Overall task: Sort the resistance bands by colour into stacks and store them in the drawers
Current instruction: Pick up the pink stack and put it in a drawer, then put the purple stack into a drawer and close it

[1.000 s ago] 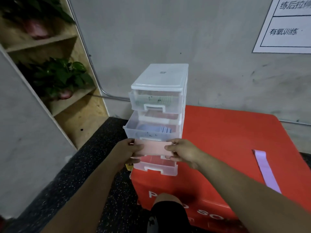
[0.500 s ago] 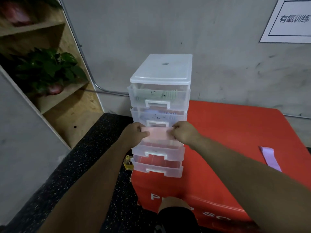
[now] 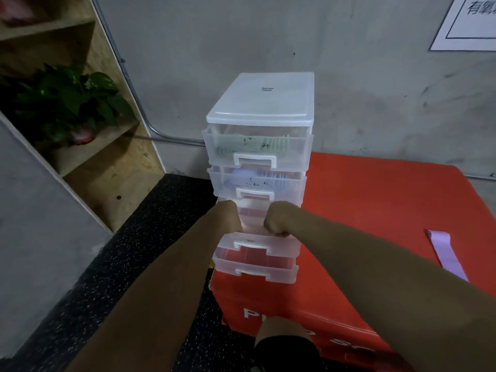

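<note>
A clear plastic drawer unit stands on the left corner of a red padded box. Its top drawer holds green bands and the second drawer holds bluish bands. My left hand and my right hand are curled at the third drawer, knuckles towards me, each at one end of a pale pink band that shows dimly between them. My fingertips are hidden. The two lowest drawers are closed. One purple band lies flat on the box at the right.
A wooden shelf with a potted plant stands at the left. Behind the unit a concrete wall carries a metal conduit and a paper sign. Dark speckled flooring lies below, and my knee is against the box front.
The second drawer, pulled out a second ago, is closed. Both hands moved with the pink band from in front of the unit forward to the third drawer.
</note>
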